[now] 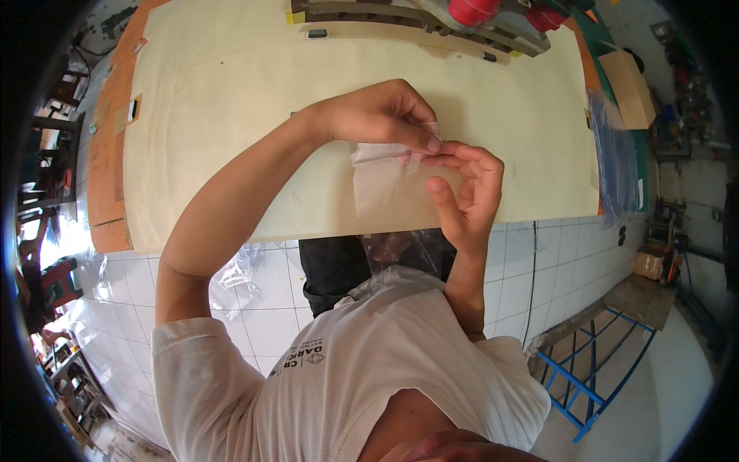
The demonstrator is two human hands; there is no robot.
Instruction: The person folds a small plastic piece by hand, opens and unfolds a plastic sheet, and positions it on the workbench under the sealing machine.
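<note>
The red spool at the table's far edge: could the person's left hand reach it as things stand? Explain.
Probably not at once: the left hand pinches a clear plastic bag with the right hand, though bare table lies before the red spool.

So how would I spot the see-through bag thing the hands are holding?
Find the big cream-coloured table that fills the upper part of the picture. Above its near edge, the left hand and the right hand meet, pinching a small clear plastic bag between their fingertips. Unlike the crumpled plastic on the tiled floor, it is flat and held up.
</note>
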